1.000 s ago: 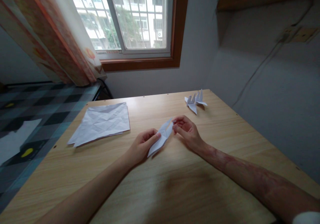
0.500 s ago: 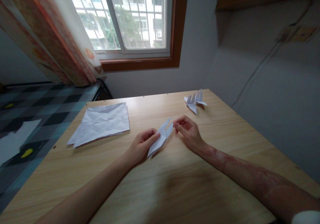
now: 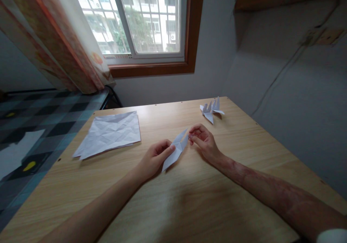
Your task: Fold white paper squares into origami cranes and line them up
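Observation:
A long, pointed piece of folded white paper (image 3: 176, 152) is held just above the wooden table (image 3: 189, 199) between both hands. My left hand (image 3: 154, 159) pinches its middle, thumb on top and fingers curled under. My right hand (image 3: 202, 140) pinches the upper tip between thumb and forefinger, the other fingers curled.
A creased, unfolded white sheet (image 3: 110, 133) lies at the table's left. A finished paper crane (image 3: 211, 110) stands at the far right corner. Walls close off the far and right sides; a checkered bed (image 3: 32, 127) lies left of the table, under a window (image 3: 141, 19).
The folded paper and both hands have shifted only slightly; my right fingers have worked at the upper tip, which now points a little more upright.

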A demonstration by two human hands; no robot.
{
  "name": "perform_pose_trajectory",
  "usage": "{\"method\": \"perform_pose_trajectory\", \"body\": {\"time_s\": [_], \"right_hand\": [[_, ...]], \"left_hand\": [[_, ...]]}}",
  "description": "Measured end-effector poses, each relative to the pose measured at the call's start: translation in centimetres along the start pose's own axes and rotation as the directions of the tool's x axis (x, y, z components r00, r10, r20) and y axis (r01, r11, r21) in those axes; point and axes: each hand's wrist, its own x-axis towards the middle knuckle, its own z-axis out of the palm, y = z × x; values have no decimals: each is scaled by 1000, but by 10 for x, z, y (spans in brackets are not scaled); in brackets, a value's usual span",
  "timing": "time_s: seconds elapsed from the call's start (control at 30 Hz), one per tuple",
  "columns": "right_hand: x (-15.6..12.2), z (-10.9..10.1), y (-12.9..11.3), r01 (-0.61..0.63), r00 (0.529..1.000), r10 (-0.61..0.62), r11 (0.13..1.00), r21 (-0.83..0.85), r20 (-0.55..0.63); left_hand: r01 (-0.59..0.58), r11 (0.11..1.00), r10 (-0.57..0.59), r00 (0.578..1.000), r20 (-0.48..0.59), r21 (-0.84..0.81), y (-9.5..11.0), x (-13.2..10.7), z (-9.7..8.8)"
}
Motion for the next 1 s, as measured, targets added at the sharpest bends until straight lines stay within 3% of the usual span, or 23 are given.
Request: {"method": "perform_pose_trajectory", "body": {"time_s": [0.17,0.4,0.7,0.83,1.0], "right_hand": [[-1,0,1,7,1000,-7,1000,-21,13],[-2,3,0,-72,994,71,997,8,77],[-4,3,2,-60,997,60,998,6,57],[-8,1,-6,-8,977,32,993,-115,209],[-13,6,-18,200,905,-44,922,-331,423]], "left_hand": [[-24,998,24,1000,8,63,-1,-1,1],[-52,990,48,998,32,130,-1,0,-1],[-63,993,65,998,-20,102,-2,1,0],[-92,994,97,991,-95,59,-2,6,-3],[-110,992,100,982,-158,-55,-12,10,-5]]}}
